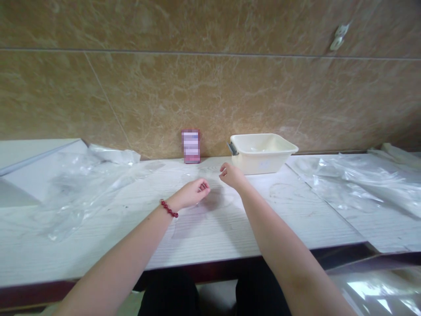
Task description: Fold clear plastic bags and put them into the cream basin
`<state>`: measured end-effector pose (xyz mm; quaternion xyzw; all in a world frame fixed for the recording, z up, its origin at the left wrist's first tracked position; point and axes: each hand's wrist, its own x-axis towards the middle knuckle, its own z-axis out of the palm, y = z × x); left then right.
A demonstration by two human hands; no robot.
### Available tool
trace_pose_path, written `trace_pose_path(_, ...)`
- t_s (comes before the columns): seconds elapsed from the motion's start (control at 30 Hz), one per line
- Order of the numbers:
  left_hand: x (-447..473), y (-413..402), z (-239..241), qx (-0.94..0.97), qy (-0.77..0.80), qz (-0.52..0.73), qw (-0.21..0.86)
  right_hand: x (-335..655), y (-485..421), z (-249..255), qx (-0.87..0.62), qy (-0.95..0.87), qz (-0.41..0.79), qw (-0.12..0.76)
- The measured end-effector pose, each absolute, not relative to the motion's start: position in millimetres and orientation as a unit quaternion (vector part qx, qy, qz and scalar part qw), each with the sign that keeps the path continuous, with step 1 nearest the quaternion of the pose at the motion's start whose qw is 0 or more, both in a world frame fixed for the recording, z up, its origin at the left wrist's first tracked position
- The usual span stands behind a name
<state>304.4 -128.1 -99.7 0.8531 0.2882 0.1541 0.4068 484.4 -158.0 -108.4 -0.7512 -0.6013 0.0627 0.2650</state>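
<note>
My left hand [195, 192], with a dark red bead bracelet [169, 209] at its wrist, is closed with curled fingers just over the table. Beneath it the faint outline of a clear, thin plastic sheet or bag [187, 224] shows on the white surface. My right hand [231, 175] is closed in a pinch a little farther back, in front of the left end of a cream plastic basin [263, 162]. A small gap parts the two hands. Whatever lies between the fingers of either hand is too clear or small to make out.
Clear plastic bags [95, 175] are heaped at the left by a white box-like panel [39, 175]. More clear plastic [358, 180] lies at the right. A small red-edged card [191, 147] leans on the brown marbled wall [164, 96]. The white table [296, 219] has a seam at right.
</note>
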Motion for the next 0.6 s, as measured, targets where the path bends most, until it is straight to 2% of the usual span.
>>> trace_pose_path(0.17,342.0,-127.1,-87.9,0.718,0.393,0.231,0.526,475.5,-159.3,-107.9,-0.732,-0.613,0.078,0.287)
trace_pose_path(0.27,353.0,-121.9,-97.4,0.698,0.415,0.213,0.543,471.3,-160.0,-108.6,-0.73,-0.611,0.104,0.288)
trace_pose_path(0.53,346.3,-105.9,-133.8,0.717,0.401,0.26,0.508,468.6,-155.9,-114.1,-0.721,-0.591,0.205,0.297)
trace_pose_path(0.6,346.8,-105.2,-134.9,0.687,0.418,0.259,0.535,468.9,-155.3,-114.9,-0.716,-0.595,0.221,0.291)
